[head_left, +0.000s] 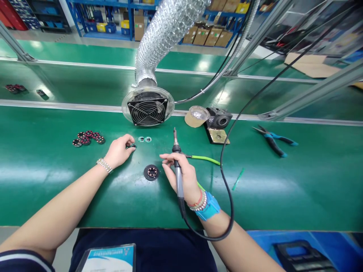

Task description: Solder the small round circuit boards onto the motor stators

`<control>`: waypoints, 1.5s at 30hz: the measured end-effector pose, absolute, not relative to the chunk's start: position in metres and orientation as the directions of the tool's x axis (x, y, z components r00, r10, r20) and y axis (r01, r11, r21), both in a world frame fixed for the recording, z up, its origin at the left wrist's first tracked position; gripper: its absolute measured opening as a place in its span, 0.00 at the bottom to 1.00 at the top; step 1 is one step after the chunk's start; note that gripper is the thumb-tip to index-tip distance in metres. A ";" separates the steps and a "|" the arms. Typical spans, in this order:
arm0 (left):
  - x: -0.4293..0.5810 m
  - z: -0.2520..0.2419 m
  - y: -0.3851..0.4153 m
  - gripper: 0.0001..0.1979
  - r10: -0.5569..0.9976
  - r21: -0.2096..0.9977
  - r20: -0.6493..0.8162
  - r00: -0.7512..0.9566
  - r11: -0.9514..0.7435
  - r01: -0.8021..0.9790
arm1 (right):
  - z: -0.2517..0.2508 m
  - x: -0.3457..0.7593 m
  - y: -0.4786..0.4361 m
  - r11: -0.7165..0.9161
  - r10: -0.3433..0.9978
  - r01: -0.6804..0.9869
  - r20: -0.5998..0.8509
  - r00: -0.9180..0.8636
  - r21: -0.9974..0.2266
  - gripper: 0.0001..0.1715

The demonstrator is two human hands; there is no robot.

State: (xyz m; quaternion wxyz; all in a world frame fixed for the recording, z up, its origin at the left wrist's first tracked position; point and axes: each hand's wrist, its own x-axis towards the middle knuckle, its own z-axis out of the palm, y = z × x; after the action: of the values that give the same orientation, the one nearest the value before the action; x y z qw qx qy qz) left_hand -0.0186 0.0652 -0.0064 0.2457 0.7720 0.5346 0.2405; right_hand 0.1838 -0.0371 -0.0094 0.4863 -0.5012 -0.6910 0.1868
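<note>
Right hand (183,175) grips a soldering iron (179,181), left hand (117,152) pinches a small dark part (131,146); a careless swing of its tip (174,132) could burn fingers (168,158).

This is an electronics assembly workshop on a factory floor, laid out as rows of long workbenches covered in a green anti-static mat (255,196) and framed by aluminium profile uprights (314,88). A round fume extractor fan (147,110) with a silver foil duct (167,34) stands at the back of the bench, close to a soldering iron stand (219,119). A soldering iron (178,177) and blue-handled pliers (273,140) are also at this bench. Further off, a second green bench (85,85) runs parallel, and beyond it blue warehouse shelving (113,19) holds cardboard boxes (212,37) and parts bins (103,27).
</note>
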 end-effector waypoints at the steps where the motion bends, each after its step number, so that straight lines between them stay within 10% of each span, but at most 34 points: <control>1: -0.017 -0.003 0.061 0.05 0.951 0.701 0.088 0.296 -0.271 0.660 | -0.009 0.182 -0.038 0.440 0.866 0.513 0.500 -0.025 -0.737 0.15; 8: 0.004 0.031 0.017 0.13 0.893 0.963 -0.256 0.369 0.267 0.022 | 0.005 0.167 -0.037 0.633 0.719 0.556 0.676 -0.164 -0.538 0.22; 20: 0.004 0.031 0.003 0.17 0.898 0.965 -0.213 0.384 0.255 -0.060 | 0.004 0.163 -0.038 0.677 0.703 0.567 0.640 -0.309 -0.470 0.22; 29: 0.002 0.031 0.005 0.22 0.862 0.981 -0.189 0.470 0.185 0.055 | 0.007 0.171 -0.036 0.683 0.710 0.566 0.602 -0.366 -0.462 0.20; 37: -0.014 0.016 0.027 0.07 0.692 0.818 0.006 0.722 -0.419 0.395 | -0.003 0.184 -0.035 0.335 0.940 0.300 0.338 -0.045 -0.893 0.22; 45: -0.010 0.008 0.030 0.08 0.726 0.817 -0.131 0.675 -0.307 0.488 | -0.014 0.165 -0.044 0.305 0.951 0.307 0.304 -0.053 -0.901 0.25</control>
State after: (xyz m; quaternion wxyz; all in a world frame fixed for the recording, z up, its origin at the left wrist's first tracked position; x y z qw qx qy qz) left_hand -0.0102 0.0302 0.0078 0.4491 0.7975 0.3805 0.1323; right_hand 0.1651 -0.0437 -0.0137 0.4857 -0.4875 -0.6454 0.3315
